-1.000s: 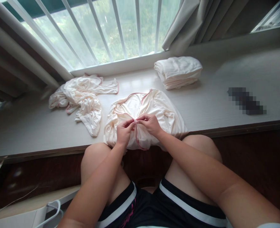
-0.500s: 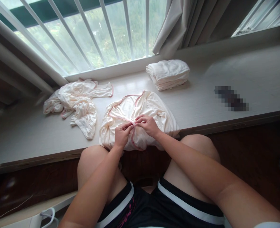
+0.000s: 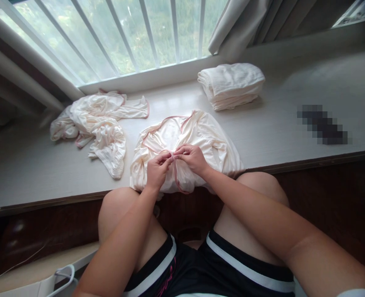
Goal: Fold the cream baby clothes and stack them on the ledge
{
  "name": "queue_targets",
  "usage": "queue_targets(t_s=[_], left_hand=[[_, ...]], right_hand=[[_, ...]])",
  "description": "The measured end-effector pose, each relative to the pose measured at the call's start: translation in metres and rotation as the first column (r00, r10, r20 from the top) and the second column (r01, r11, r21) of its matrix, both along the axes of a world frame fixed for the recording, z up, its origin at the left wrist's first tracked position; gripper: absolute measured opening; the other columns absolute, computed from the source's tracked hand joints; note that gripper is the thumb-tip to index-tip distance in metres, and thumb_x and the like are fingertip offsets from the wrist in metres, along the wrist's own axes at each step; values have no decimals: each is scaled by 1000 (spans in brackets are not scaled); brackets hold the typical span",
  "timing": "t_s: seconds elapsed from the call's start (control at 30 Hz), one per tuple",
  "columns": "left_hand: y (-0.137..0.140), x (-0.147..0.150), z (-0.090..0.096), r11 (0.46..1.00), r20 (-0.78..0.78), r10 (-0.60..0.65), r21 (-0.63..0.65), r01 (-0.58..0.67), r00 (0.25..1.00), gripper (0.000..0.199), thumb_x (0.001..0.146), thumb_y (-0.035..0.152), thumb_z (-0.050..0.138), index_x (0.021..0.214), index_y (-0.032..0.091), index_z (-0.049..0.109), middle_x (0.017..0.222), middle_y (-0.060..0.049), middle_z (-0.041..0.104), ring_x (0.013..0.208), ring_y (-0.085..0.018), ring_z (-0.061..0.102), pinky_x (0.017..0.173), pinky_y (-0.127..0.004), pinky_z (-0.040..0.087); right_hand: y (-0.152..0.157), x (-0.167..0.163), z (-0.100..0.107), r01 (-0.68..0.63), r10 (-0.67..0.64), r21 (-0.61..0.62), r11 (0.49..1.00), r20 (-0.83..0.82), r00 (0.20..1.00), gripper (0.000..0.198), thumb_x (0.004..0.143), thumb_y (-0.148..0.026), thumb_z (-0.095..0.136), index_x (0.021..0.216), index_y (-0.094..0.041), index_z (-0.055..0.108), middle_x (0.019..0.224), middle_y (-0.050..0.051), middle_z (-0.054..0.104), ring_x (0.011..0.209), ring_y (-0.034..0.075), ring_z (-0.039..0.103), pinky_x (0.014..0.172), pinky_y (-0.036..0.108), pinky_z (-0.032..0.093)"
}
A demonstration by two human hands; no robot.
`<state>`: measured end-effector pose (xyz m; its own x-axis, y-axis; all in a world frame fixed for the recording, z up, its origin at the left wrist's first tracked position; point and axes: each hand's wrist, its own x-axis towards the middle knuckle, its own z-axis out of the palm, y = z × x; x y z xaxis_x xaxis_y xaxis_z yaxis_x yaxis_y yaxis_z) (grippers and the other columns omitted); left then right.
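A cream-coloured garment (image 3: 222, 154) with pink trim lies at the front edge of the ledge, its near side hanging slightly over. My left hand (image 3: 158, 168) pinches the pink-trimmed edge near the middle of the garment. Close against it, my right hand (image 3: 192, 159) pinches the same trim from the other side, the fingertips of both hands nearly touching. A strip of pink trim runs down below the fingers. What exactly lies between the fingertips is too small to make out, perhaps a fastening.
A crumpled cream garment with pink trim (image 3: 95, 117) lies on the ledge (image 3: 24, 173) to the left. Folded white cloth (image 3: 232, 84) is stacked near the window. A blurred-out dark object (image 3: 323, 123) lies at the right. My knees are under the ledge's front edge.
The view has shifted slightly, tilting downward. Both hands keep their pinch on the trim in about the same place; the garment has barely moved.
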<state>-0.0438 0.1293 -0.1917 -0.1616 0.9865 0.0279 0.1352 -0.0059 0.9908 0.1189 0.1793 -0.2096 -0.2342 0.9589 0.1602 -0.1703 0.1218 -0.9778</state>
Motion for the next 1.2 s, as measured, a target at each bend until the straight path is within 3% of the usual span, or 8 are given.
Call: queue_targets(t_s=[0.17, 0.37, 0.67, 0.87, 0.97, 1.2], left_hand=[[6, -10, -2, 998, 21, 46, -43, -45, 999, 41, 75, 44, 85, 103, 15, 82, 81, -6, 76, 60, -11, 57, 54, -21, 45], [10, -15, -5, 993, -4, 114, -20, -114, 993, 34, 76, 38, 84, 100, 15, 83, 67, -3, 70, 55, -10, 54, 52, -21, 44], [6, -13, -8, 991, -50, 134, 37, -132, 990, 32, 81, 38, 79, 102, 14, 82, 72, -4, 74, 56, -12, 58, 54, -23, 46], [0, -3, -8, 991, -127, 106, 96, -94, 986, 30, 82, 38, 77, 103, 16, 82, 89, -8, 79, 78, -20, 71, 75, -31, 57], [-2, 1, -11, 989, -141, 103, 124, -86, 985, 31, 82, 40, 77, 102, 17, 82, 96, -10, 79, 86, -23, 72, 83, -35, 58], [-2, 3, -17, 987, -188, 115, 134, -90, 975, 36, 80, 43, 79, 105, 17, 81, 94, -9, 79, 82, -22, 73, 80, -35, 59]], right_hand=[[7, -13, 0, -17, 17, -14, 1000, -22, 1000, 23, 70, -38, 87, 76, -18, 78, 88, 4, 71, 84, 17, 66, 76, 29, 53], [8, -22, -4, -23, 18, 82, 996, 57, 998, 15, 80, -34, 80, 85, -19, 80, 92, 4, 71, 87, 17, 67, 79, 29, 52], [-4, -9, -2, -163, 133, 168, 972, 174, 976, 27, 91, -33, 67, 113, -23, 78, 114, 7, 66, 110, 20, 62, 93, 32, 52], [-19, 6, -2, -138, 71, 215, 967, 294, 953, 33, 93, -30, 63, 122, -21, 74, 119, 8, 66, 103, 19, 64, 83, 30, 54], [-23, 16, -3, -128, 23, 268, 955, 360, 932, 34, 93, -25, 62, 125, -21, 73, 122, 9, 65, 114, 21, 62, 94, 34, 53], [-29, 35, -4, -205, -10, 377, 903, 496, 868, 40, 92, -19, 65, 131, -24, 69, 127, 9, 63, 123, 23, 57, 113, 44, 42]])
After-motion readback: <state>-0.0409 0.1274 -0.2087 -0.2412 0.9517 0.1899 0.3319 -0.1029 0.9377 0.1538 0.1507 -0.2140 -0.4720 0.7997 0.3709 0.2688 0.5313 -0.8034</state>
